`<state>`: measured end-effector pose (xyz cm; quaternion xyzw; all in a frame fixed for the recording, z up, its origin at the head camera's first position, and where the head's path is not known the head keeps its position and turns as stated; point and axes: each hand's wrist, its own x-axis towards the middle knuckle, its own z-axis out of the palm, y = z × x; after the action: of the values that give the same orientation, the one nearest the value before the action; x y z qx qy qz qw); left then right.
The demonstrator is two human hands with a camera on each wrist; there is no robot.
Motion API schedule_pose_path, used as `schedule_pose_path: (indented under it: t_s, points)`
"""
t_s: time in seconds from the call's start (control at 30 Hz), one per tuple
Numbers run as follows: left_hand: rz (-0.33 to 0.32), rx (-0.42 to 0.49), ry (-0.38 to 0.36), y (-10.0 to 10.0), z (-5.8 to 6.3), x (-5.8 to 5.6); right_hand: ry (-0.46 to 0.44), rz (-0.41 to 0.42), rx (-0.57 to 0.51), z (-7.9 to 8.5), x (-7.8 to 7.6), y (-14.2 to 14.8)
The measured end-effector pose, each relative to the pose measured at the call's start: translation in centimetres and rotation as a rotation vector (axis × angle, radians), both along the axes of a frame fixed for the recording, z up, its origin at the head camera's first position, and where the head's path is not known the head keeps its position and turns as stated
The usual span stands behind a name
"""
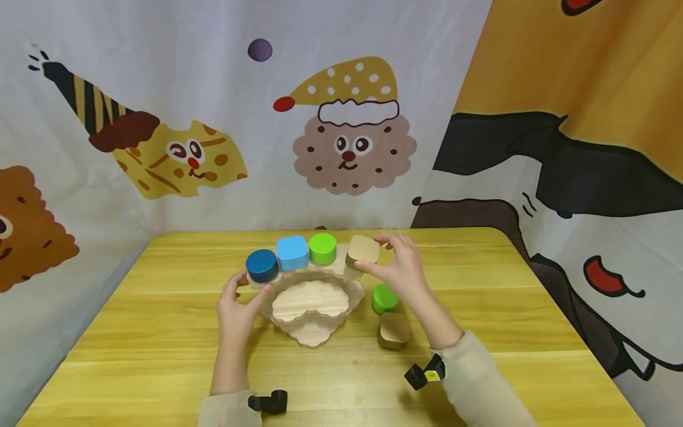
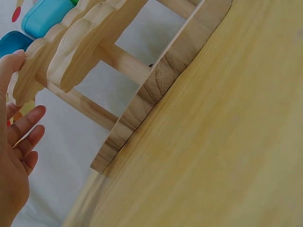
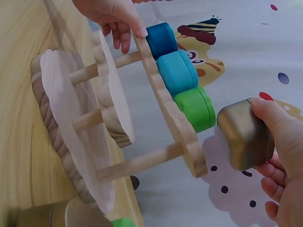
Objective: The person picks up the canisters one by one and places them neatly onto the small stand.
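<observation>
A wooden tiered stand with scalloped shelves on dowel posts stands on the table. Along its top shelf sit a dark blue round tin, a light blue square tin and a green round tin. My left hand grips the left end of that shelf, the thumb beside the dark blue tin. Between thumb and fingers, my right hand holds a gold square tin by its side. In the right wrist view this tin is just above the shelf's right end, past the green tin.
Right of the stand, a second green round tin and another gold square tin rest on the wooden table. A printed curtain hangs behind the table's back edge. Each wrist carries a small black camera.
</observation>
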<state>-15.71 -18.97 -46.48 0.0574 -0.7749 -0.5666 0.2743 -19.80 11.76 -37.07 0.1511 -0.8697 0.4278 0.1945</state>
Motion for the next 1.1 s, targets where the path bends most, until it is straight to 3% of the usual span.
schedule_pose_path:
  t_s: [0.3,0.7,1.1]
  points:
    - [-0.006,-0.007,0.001,0.0,0.1,-0.1,0.048,0.006,0.031,-0.1,-1.1,-1.3]
    - [-0.015,0.015,0.025,-0.1,-0.1,-0.1,-0.007,-0.008,0.065,-1.4,-1.9,-2.0]
    - [-0.018,0.016,0.009,-0.1,-0.1,-0.1,-0.022,-0.014,0.098,-1.4,-1.6,-2.3]
